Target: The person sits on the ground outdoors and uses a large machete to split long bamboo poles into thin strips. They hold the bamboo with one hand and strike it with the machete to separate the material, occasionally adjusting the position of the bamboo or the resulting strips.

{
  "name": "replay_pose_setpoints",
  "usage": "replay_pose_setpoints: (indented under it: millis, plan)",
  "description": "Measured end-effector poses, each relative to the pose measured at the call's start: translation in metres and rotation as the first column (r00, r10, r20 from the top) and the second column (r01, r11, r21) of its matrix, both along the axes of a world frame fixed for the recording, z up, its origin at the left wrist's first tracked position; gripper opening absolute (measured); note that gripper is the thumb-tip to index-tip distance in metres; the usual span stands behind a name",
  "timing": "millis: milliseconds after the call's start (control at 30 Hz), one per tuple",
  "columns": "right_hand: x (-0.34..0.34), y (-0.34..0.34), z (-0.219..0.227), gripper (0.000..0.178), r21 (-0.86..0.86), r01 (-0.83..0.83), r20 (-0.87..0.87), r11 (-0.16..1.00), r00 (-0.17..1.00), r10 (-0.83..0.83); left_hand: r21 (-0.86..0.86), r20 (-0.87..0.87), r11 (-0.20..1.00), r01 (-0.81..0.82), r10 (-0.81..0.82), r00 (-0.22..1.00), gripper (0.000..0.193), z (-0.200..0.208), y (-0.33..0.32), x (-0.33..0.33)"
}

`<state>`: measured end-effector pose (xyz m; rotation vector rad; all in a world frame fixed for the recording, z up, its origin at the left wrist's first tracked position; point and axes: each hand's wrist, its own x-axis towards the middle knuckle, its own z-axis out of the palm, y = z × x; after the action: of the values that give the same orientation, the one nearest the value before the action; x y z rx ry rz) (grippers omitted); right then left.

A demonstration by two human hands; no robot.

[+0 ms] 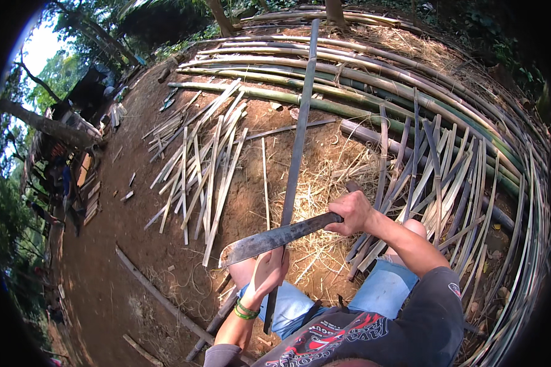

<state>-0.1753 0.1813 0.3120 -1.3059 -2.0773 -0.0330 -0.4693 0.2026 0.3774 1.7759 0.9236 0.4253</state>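
On the left, pale split strips (211, 171) lie loosely fanned on bare brown soil (104, 263), perhaps set aside there to leave room around the person. Lower centre, the left hand (268, 269), with green bands (246, 312) at its wrist, curls around a long strip (300, 131) by the left leg, probably to steady it. Those fingers look closed on the strip, though the machete (269, 240) partly hides them. The blade crosses in front of the strip, just above that hand; whether they touch is unclear. To the right, the right hand (351, 214) has its fingers wrapped firmly around the machete's handle, seemingly for control. Farther right are heaped strips (438, 177), with bamboo poles (355, 73) behind. The long strip is narrow, straight and dark grey, stretching away toward the poles; the machete's broad blade is dull and stained.
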Motion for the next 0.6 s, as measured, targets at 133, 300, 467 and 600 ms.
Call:
replay_pose_setpoints:
  millis: [133, 300, 467, 600]
  plan:
    - [0.055, 0.022, -0.003, 0.065, -0.044, 0.318, -0.269, 0.947, 0.909, -0.318, -0.398, 0.209, 0.917, -0.03, 0.122, 0.97, 0.036, -0.031, -0.022, -0.023]
    - [0.051, 0.014, 0.001, 0.066, -0.036, 0.327, -0.267, 0.944, 0.907, -0.325, -0.447, 0.24, 0.894, 0.029, 0.089, 0.967, 0.038, -0.029, -0.028, -0.016]
    - [0.053, 0.023, -0.016, 0.064, 0.245, 0.205, -0.188, 0.948, 0.969, -0.161, -0.517, 0.206, 0.854, 0.063, 0.053, 0.977, 0.041, -0.014, -0.033, -0.032]
    - [0.138, 0.043, 0.004, 0.069, 0.045, 0.579, -0.22, 0.814, 0.801, -0.557, -0.517, 0.141, 0.856, 0.024, 0.057, 0.988, 0.043, -0.03, -0.05, -0.055]
